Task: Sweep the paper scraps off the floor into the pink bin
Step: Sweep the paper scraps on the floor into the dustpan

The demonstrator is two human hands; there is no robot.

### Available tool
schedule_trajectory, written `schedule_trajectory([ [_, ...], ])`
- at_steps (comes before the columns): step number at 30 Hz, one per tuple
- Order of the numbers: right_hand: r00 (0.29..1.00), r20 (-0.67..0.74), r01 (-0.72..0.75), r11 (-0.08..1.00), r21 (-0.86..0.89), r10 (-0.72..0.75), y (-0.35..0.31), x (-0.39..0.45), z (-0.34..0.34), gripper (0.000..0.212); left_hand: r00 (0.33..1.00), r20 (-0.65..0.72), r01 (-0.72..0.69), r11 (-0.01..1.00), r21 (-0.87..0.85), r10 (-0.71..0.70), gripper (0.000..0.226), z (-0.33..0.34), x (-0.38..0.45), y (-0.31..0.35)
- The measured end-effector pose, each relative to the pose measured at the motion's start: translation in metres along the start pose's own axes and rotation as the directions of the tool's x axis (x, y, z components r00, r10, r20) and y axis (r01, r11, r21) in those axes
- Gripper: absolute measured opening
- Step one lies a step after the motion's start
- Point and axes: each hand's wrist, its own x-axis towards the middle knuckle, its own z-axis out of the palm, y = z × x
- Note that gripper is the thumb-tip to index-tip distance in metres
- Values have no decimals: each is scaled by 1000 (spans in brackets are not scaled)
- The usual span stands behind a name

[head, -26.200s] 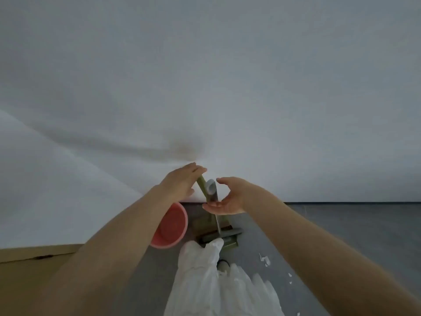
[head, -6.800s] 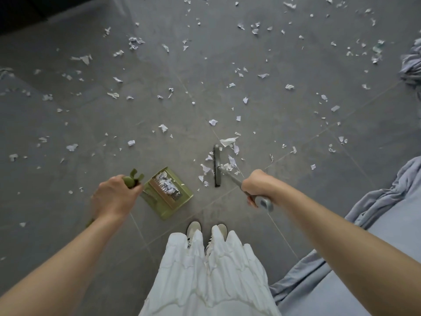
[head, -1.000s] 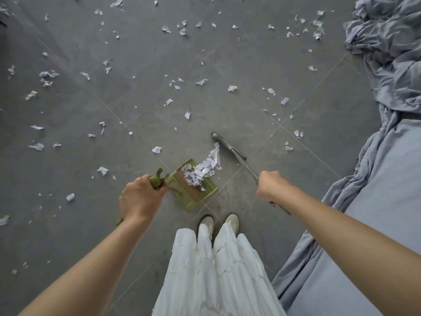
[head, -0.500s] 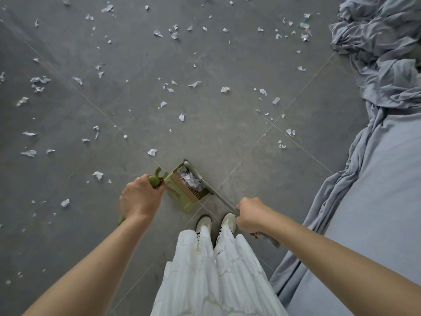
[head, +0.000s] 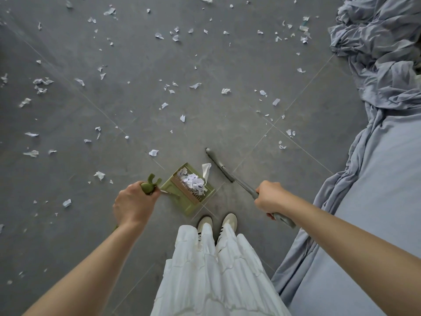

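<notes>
The left hand (head: 134, 205) gripped the green dustpan (head: 188, 192) handle; the right hand (head: 270, 197) gripped the grey broom (head: 219, 165), its head at the pan's 2 o'clock. Paper scraps (head: 193, 181) sat in the pan; others littered the floor (head: 136, 53) from 9 to 1 o'clock.

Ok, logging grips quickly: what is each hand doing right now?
Left hand: closed around the green dustpan handle.
Right hand: closed around the grey broom handle.

Your left hand (head: 134, 205) hides most of the dustpan handle (head: 149, 187); the grey bedsheet (head: 376, 156) runs off frame right; print on the binned scraps (head: 193, 182) is unreadable.
</notes>
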Motion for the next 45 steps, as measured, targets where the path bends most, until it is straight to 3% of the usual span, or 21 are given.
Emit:
schedule_trajectory([
  [12,998,63,3,993,-118,5,-5,-6,25,21,1000,14,-22,999,25,22,32,-3,6,-7],
  [18,986,162,32,999,-26,-28,-28,-18,31,15,1000,3,-12,1000,6,12,31,-3,15,4],
  [34,999,37,-18,996,85,15,-19,-30,-37,26,997,-63,-45,990,-134,37,40,-17,51,51],
  [41,996,32,-80,997,22,79,-24,-25,-50,26,996,-90,-47,976,-213,28,39,-29,67,79],
  [45,995,57,-82,993,80,78,-21,-16,-53,19,993,-121,-35,969,-246,6,38,-35,75,101],
])
